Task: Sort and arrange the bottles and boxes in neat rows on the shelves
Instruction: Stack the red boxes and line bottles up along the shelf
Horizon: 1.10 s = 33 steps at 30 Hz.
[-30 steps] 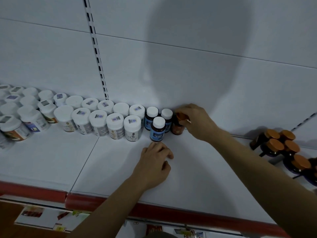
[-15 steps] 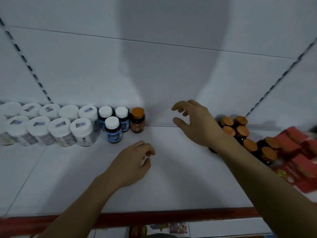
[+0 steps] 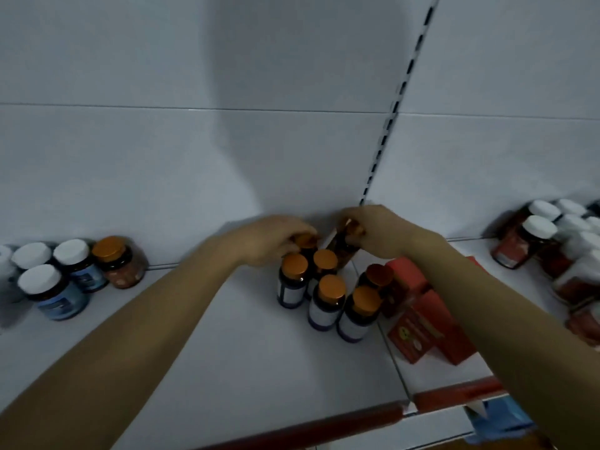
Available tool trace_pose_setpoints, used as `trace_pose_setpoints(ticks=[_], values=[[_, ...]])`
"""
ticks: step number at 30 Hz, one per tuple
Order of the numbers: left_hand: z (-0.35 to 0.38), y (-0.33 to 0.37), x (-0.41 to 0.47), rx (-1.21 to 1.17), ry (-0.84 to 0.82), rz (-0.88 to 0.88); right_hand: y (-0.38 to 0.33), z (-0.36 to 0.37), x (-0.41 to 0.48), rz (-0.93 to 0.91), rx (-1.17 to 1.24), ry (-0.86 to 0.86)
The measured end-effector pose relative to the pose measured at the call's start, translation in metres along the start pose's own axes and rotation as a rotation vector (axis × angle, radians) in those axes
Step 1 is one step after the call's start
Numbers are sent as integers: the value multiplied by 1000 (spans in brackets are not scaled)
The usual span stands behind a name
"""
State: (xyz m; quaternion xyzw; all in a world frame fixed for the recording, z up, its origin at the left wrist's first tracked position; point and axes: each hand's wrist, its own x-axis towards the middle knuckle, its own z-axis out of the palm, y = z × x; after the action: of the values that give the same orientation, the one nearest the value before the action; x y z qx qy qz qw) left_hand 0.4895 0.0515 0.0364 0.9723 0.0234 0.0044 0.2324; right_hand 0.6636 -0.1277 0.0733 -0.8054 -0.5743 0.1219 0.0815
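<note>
A cluster of dark bottles with orange caps (image 3: 326, 295) stands mid-shelf near the back wall. My left hand (image 3: 276, 240) curls over the rear bottle of that cluster, gripping its orange cap (image 3: 306, 241). My right hand (image 3: 376, 230) holds a tilted brown orange-capped bottle (image 3: 341, 248) lifted just behind the cluster. At the left, a lone orange-capped brown bottle (image 3: 120, 263) stands beside white-capped blue-label bottles (image 3: 53, 292). Red boxes (image 3: 422, 323) lie right of the cluster, partly under my right forearm.
The white shelf (image 3: 243, 362) has a red front edge (image 3: 324, 427). White-capped bottles with red labels (image 3: 532, 241) crowd the far right. A slotted upright (image 3: 393, 108) runs down the back wall. Something blue (image 3: 496, 423) shows below the shelf at the right.
The view has swung right. Both hands left the bare shelf middle and reached the orange-capped cluster; the left now grips a rear bottle, the right holds a tilted one.
</note>
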Motion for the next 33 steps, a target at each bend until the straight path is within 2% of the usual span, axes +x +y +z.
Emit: trace_pose_setpoints(ticks=[2,5,9,13,16,18,26,30,33], values=[[-2,-4,5,-16,-23,-1,14,-10,-10,43,106,121],[5,-10,-2,-91,109,-26,21,-23,-29,65,379,210],[15,6,-37,-453,520,-128,7,-29,-45,26,670,253],[21,26,-91,-684,921,-184,-31,-24,-50,-12,924,288],[33,38,-128,-845,1156,-257,-68,-6,-49,-49,1091,253],[44,40,-149,-859,1239,-341,-95,11,-44,-78,1147,222],[63,7,-248,-673,1295,-634,-182,85,17,-221,902,190],[56,-8,-289,-634,1277,-694,-219,94,58,-279,593,229],[49,-20,-307,-616,1215,-695,-240,98,85,-388,316,224]])
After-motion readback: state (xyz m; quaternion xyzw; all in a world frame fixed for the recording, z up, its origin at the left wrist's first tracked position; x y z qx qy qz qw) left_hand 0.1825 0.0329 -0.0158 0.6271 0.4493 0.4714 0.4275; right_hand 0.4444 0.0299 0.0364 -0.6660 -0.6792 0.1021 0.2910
